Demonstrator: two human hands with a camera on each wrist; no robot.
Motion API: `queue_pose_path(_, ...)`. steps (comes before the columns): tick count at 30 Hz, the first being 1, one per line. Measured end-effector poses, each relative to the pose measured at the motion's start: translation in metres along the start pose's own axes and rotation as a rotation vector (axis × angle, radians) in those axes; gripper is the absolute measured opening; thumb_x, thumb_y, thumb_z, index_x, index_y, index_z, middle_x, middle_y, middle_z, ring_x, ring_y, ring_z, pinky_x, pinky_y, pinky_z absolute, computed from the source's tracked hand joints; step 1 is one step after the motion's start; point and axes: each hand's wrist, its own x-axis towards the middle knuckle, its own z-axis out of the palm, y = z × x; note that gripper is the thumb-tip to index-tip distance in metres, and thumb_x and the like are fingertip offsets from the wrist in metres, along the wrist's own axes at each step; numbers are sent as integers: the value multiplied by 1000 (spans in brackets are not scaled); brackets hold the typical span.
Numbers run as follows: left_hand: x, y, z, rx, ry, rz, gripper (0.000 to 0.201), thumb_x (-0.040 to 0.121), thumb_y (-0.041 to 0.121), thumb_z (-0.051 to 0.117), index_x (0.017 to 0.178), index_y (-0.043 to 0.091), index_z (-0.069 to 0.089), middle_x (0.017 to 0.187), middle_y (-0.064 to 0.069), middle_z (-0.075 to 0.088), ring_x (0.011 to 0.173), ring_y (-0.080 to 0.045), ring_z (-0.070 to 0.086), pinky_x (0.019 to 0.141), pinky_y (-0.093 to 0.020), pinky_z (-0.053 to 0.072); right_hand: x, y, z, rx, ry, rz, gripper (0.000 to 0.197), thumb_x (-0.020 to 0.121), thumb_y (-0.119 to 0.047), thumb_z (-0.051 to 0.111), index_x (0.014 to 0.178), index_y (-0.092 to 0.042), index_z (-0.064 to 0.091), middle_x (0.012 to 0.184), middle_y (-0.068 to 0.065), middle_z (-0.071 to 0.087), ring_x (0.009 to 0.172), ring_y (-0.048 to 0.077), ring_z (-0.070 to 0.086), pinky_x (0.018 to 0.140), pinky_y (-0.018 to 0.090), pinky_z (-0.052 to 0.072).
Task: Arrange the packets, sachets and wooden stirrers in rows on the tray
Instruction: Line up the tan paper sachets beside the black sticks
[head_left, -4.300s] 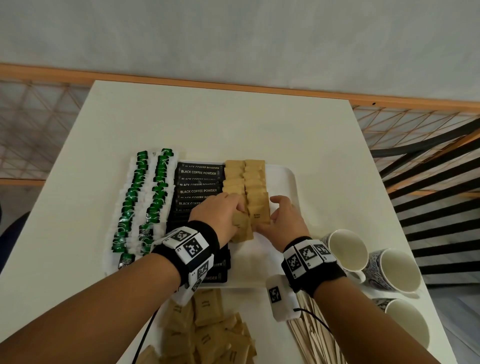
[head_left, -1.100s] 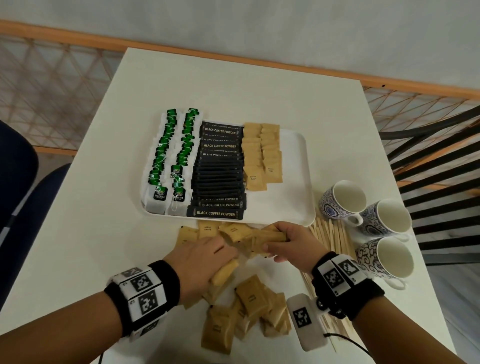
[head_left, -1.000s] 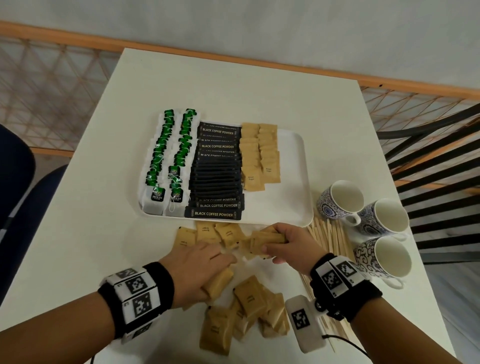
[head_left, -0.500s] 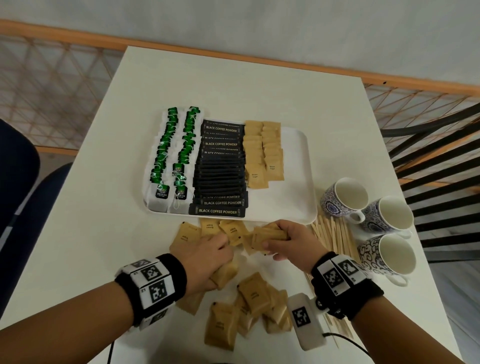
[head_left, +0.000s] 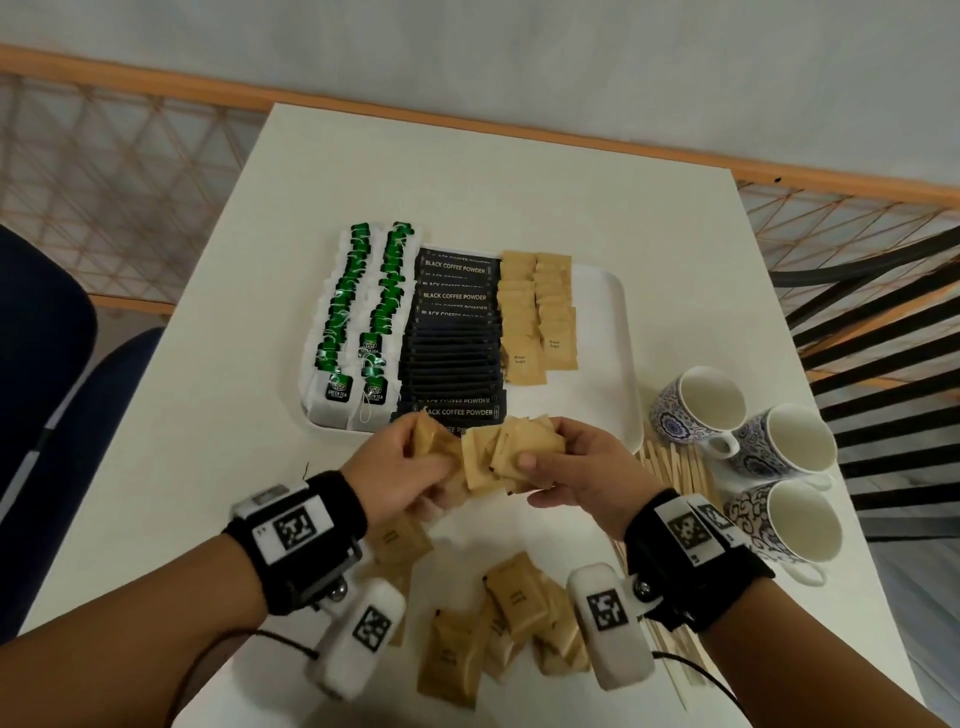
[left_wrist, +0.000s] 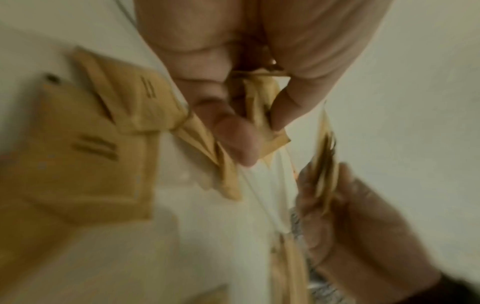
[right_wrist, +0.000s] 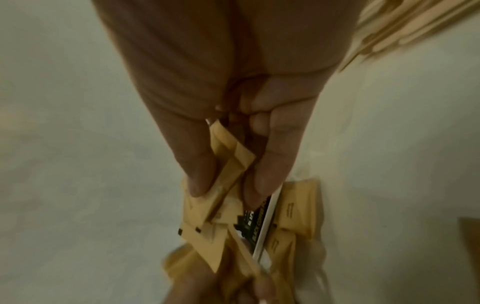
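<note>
Both hands hold brown sugar sachets in the air just in front of the white tray (head_left: 618, 332). My left hand (head_left: 410, 467) grips a bunch of sachets (head_left: 434, 449), seen pinched between thumb and fingers in the left wrist view (left_wrist: 259, 115). My right hand (head_left: 566, 462) pinches a fan of sachets (head_left: 524, 449), also in the right wrist view (right_wrist: 226, 181). The tray holds green tea bags (head_left: 363, 317), black coffee sachets (head_left: 452, 338) and two short rows of brown sachets (head_left: 537, 312). More brown sachets (head_left: 498, 623) lie loose on the table below my wrists. Wooden stirrers (head_left: 675, 467) lie right of the tray.
Three patterned mugs (head_left: 753, 441) stand at the table's right edge, close to the stirrers. The tray's right strip is bare. A dark blue chair (head_left: 47, 364) is at the left, a railing behind the white table (head_left: 493, 176).
Both hands have lifted off the table with the brown sachets gathered from the pile and come together in front of the tray's near edge.
</note>
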Motion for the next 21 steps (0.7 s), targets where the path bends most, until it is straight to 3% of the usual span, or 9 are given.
queue_pose_path(3, 3, 12, 5, -250, -80, -52, 28, 83, 0, 59, 109, 10, 58, 86, -20, 65, 73, -30, 68, 59, -34, 57, 6, -2, 10, -93, 42, -46, 23, 76, -5, 76, 94, -9, 62, 83, 4, 69, 75, 18, 68, 62, 27, 56)
queue_pose_path(7, 5, 18, 12, -345, -121, -35, 34, 84, -7, 59, 110, 15, 55, 95, -15, 66, 78, -31, 68, 64, -40, 60, 14, -3, 22, -153, 130, -113, 14, 84, -19, 71, 92, -10, 65, 82, 3, 71, 73, 14, 68, 60, 25, 54)
queue_pose_path(11, 12, 15, 16, -357, -23, -7, 40, 79, -1, 71, 112, 17, 56, 108, -11, 65, 88, -27, 70, 61, -38, 59, 18, -5, 27, -307, 147, -120, 30, 93, -37, 56, 94, -10, 69, 80, 1, 70, 72, 9, 65, 65, 25, 53)
queue_pose_path(14, 16, 17, 14, -330, 5, -2, 31, 80, 7, 72, 106, 16, 58, 97, -8, 66, 80, -25, 69, 49, -30, 55, 18, -6, 28, -337, 124, -121, 34, 97, -36, 47, 101, -9, 68, 76, -6, 67, 64, 1, 61, 64, 23, 50)
queue_pose_path(17, 18, 19, 11, -262, -10, 4, 23, 81, 9, 72, 96, 19, 58, 87, -5, 67, 73, -22, 68, 48, -30, 54, 19, -7, 26, -303, 133, -165, 19, 97, -25, 51, 108, -19, 65, 80, -9, 66, 64, 0, 59, 61, 19, 50)
queue_pose_path(21, 23, 22, 6, -168, -19, 27, 21, 81, 9, 72, 90, 20, 57, 80, -2, 66, 70, -18, 68, 51, -30, 54, 22, -10, 17, -298, 159, -199, 7, 89, -17, 64, 90, -20, 70, 84, -4, 70, 73, 6, 62, 63, 17, 49)
